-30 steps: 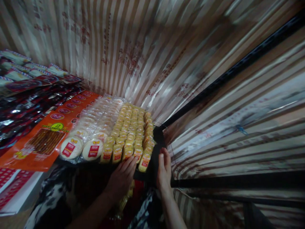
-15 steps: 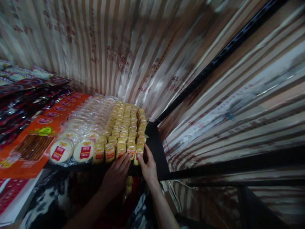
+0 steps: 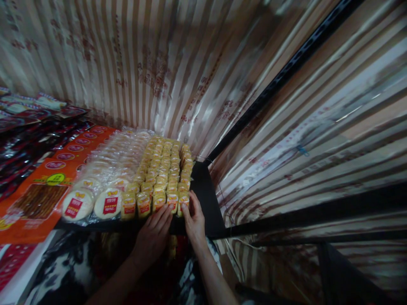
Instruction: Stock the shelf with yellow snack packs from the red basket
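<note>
Five rows of small yellow plastic-wrapped packets (image 3: 162,173) stand side by side in the head view, near the right end of a flat black shelf (image 3: 208,207). Directly to their left, touching or nearly so, come round white crackers in clear wrappers (image 3: 108,203), two rows wide, then a large flat orange plastic bag of brown sticks (image 3: 41,195). Farther left lie shiny dark red packets (image 3: 28,140), with white packets edged in blue (image 3: 47,101) behind them. Close behind the rows hangs a brown-and-cream striped sheet (image 3: 136,63); on the right, beyond the shelf's dark surface, a slanting black metal bar (image 3: 280,80) and a thin dark wire (image 3: 221,195) bound the space.

Each yellow row has its long axis running from the shelf's front edge back toward the sheet. The front packets are upright, their red-and-white labels facing the person, their taller side roughly vertical.

Flat fingers, held together, rest on the lower fronts of the middle packets: this is the left hand (image 3: 153,231). The right hand (image 3: 194,220) is curved narrowly, thumb on the rightmost front packet (image 3: 183,200), other fingers along its right side; I cannot tell whether it grips.
</note>
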Demonstrator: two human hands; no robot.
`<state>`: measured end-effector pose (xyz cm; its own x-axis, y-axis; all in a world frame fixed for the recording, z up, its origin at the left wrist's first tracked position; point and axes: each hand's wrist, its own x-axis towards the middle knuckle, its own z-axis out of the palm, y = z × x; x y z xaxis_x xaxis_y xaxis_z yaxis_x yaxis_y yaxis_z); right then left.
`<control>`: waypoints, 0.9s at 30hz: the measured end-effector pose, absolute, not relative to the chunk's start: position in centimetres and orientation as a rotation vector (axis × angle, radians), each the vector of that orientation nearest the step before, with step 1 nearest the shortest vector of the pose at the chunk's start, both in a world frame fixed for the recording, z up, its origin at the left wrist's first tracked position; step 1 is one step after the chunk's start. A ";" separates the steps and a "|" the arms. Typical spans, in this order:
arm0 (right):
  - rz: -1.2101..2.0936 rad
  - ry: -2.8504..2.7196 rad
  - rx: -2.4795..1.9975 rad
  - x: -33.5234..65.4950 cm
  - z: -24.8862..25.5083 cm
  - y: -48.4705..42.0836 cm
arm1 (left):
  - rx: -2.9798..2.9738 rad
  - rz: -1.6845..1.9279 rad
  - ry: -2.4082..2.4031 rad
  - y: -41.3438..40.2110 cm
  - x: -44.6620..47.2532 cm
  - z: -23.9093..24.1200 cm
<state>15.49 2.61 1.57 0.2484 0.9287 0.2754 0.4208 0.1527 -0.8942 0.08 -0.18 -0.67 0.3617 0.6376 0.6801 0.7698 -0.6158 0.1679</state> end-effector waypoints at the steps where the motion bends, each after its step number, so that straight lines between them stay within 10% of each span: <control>1: 0.601 -1.344 -1.454 15.5 1.6 2.6 | -2.444 -1.097 -1.280 -0.2 0.1 -0.7; 27: 0.557 -1.397 -1.438 15.8 1.7 2.2 | -2.421 -1.010 -1.202 -0.3 -0.3 -1.0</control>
